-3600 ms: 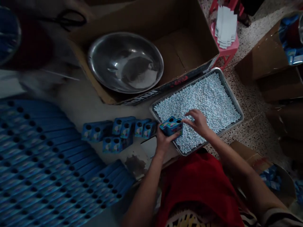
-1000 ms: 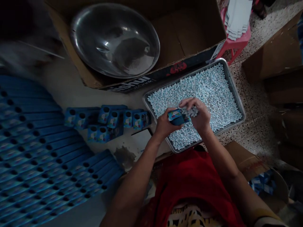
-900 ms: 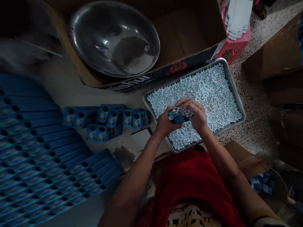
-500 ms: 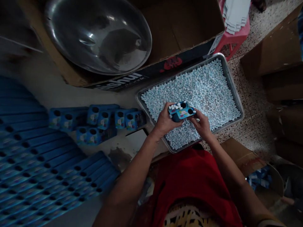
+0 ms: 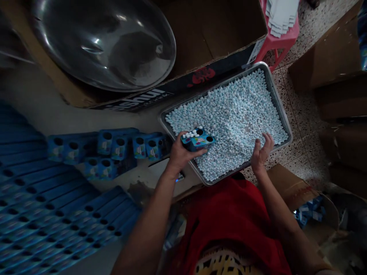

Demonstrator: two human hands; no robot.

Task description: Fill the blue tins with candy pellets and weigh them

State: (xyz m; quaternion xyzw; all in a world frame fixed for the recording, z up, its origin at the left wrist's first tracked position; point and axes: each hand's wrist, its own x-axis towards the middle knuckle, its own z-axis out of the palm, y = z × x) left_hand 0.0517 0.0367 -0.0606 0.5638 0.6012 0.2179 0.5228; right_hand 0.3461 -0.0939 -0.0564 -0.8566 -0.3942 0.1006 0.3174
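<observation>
My left hand grips a pair of small blue printed boxes with dark round holes in their ends. Several white pellets lie on top of them, near my fingers. The boxes are over the left part of a metal tray, which is spread with small pale blue and white pellets. My right hand is at the tray's near right edge, fingers apart, with nothing visible in it.
Blue boxes with round holes stand in small groups left of the tray, beside long stacked rows. A steel bowl sits in a cardboard box behind. A pink stool bears white sheets. An open carton is at right.
My right hand has let go of the blue boxes and moved right, its fingers spreading. My left hand has carried the boxes left and slightly down.
</observation>
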